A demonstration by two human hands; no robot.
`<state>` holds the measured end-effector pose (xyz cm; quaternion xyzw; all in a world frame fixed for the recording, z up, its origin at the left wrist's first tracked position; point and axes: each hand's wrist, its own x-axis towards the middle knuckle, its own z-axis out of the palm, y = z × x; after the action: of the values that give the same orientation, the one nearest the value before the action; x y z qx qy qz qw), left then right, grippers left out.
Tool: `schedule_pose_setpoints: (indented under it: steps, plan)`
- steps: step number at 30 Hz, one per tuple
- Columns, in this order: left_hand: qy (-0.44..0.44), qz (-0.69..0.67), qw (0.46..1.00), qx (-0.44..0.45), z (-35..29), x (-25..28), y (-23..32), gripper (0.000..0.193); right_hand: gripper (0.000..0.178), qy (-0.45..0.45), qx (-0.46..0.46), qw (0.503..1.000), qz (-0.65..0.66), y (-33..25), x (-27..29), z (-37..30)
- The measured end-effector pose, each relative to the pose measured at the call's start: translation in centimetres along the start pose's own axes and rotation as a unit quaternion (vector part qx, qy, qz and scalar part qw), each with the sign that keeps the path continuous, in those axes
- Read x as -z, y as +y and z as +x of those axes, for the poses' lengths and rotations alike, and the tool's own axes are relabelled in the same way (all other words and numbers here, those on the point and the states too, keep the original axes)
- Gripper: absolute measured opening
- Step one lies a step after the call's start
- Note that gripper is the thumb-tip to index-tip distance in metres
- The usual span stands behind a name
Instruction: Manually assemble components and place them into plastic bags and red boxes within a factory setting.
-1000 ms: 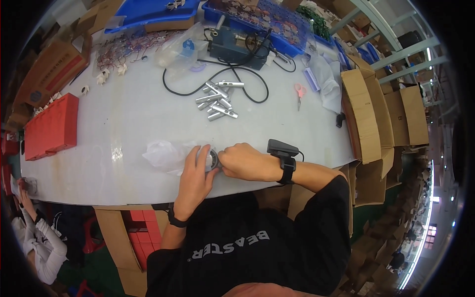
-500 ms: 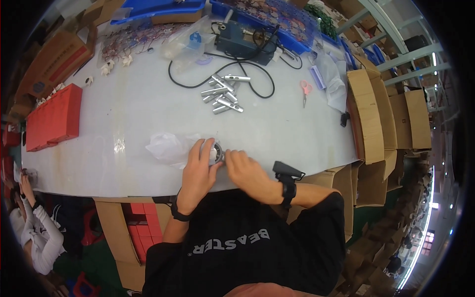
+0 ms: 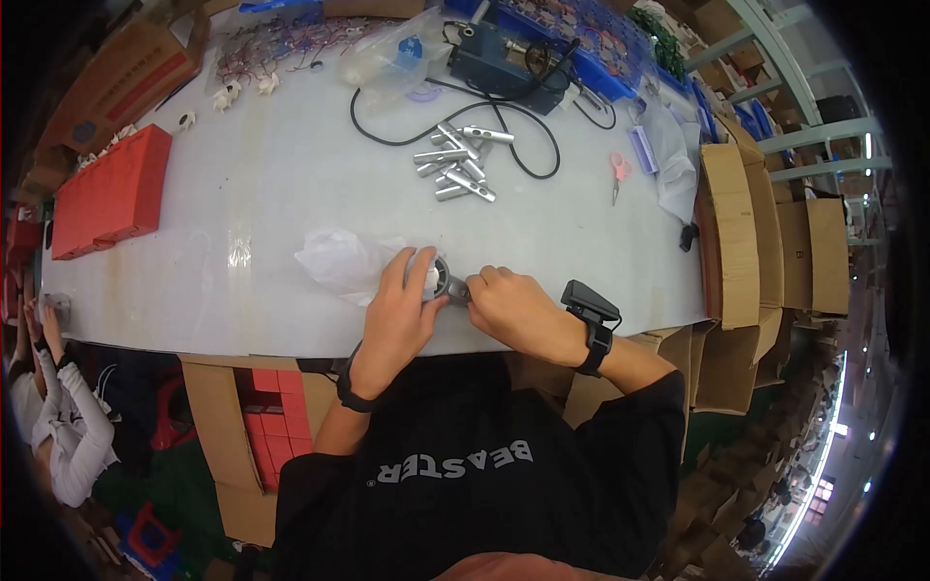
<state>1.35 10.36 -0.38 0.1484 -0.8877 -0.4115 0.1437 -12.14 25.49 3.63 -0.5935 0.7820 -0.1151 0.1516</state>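
Note:
A grey round housing [image 3: 444, 277] with a ring-shaped rim and a white inside stands near the table's front edge. My left hand [image 3: 399, 308] is closed round its left side, with fingers over the top and the thumb at the lower rim. A short grey neck [image 3: 459, 290] extends from the housing toward my right hand [image 3: 518, 310]. The right fingers are curled and pinch the end of that neck; whatever else they enclose is hidden. A crumpled white plastic bag [image 3: 339, 266] lies against the left hand. Beyond the hands rests a pile of silver metal tubes [image 3: 465, 165] with holes.
A dark bench machine [image 3: 509, 68] with a looping black cable stands at the back. Pink-handled scissors [image 3: 620, 172] lie right of it. Red boxes [image 3: 116, 194] sit at left, an open cardboard carton [image 3: 731, 232] at right. Another person's hands [image 3: 46, 318] show at far left.
My right hand has drawn slightly away from the left, and more of the grey neck shows between them. The whole view has shifted, with the table contents now higher and further right.

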Motion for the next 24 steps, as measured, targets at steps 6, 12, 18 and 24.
schedule_pose_setpoints:
  steps: [6,12,18,24]
  plan:
    - [0.002,0.013,1.000,-0.009,0.0,0.0,0.0,0.064,0.013,-0.032,0.010,0.999,-0.042,-0.3,0.5,0.8]
    - [0.003,0.007,1.000,-0.013,-0.1,0.0,-0.2,0.065,0.017,-0.016,0.009,0.991,-0.135,-1.8,-1.0,0.2]
    - [0.010,-0.007,1.000,-0.017,-0.1,-0.1,-0.2,0.063,0.022,0.008,0.010,0.981,-0.195,-2.1,-1.7,0.1]
    - [0.015,-0.008,1.000,-0.020,0.0,0.1,-0.2,0.062,0.025,-0.001,0.024,0.955,-0.295,-3.1,-2.3,-0.1]
